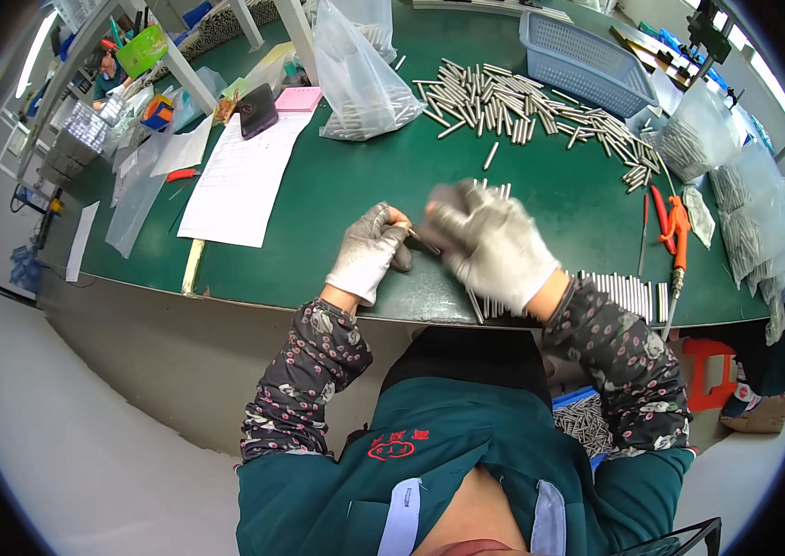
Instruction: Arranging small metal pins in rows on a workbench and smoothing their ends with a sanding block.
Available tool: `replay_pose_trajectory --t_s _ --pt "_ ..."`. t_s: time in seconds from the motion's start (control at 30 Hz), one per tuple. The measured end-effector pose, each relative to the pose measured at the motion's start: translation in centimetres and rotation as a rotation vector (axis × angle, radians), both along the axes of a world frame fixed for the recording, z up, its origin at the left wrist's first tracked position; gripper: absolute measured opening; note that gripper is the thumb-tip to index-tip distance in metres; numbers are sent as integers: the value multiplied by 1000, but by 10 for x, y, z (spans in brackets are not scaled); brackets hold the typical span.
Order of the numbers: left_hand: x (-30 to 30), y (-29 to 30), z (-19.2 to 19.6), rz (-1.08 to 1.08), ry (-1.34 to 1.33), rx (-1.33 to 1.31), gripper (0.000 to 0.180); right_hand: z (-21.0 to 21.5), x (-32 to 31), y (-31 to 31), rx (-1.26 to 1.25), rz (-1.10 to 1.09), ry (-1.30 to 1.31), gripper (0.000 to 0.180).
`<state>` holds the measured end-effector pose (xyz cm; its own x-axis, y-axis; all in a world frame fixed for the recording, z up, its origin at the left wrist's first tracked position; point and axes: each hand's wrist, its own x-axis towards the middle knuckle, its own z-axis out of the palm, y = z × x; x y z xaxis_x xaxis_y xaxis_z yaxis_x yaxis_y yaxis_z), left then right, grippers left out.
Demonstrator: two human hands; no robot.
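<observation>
My left hand (366, 252), in a grey-white glove with bare fingertips, is closed in a pinch on one end of a slim metal pin (424, 242). Close on its right is my right hand (494, 243), also gloved; motion blurs its fingers, so I cannot tell whether they grip the pin. Beneath and beside the right hand, more metal pins (622, 293) lie side by side along the table's near edge. One single pin (490, 156) lies apart, beyond the right hand. Farther back spreads a loose heap of similar pins (503, 100).
On the green table (346, 176) stand a blue basket (587, 69) and a bag of pins (364, 88). Papers (249, 185) with a dark phone-like case (258, 111) lie left. An orange air gun (678, 222), red-handled pliers (660, 213) and bagged pins (753, 213) are right.
</observation>
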<state>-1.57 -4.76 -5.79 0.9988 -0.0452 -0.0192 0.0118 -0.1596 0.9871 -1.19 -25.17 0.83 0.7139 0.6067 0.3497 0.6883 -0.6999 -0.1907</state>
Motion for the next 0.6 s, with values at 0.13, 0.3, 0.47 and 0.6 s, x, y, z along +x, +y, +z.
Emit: replay_pose_trajectory --t_s 0.13,0.3,0.47,0.6 --pt "3 -5 1 -53 -21 -293 12 15 10 -28 115 -172 -102 50" --pt "0 -40 24 -31 42 -508 9 23 -30 -28 175 -119 -124 54" --pt "13 -47 9 -122 -423 153 10 4 -31 -30 160 -202 -310 46" --pt "13 -52 9 -87 40 -617 7 19 -27 -40 178 -296 -341 46"
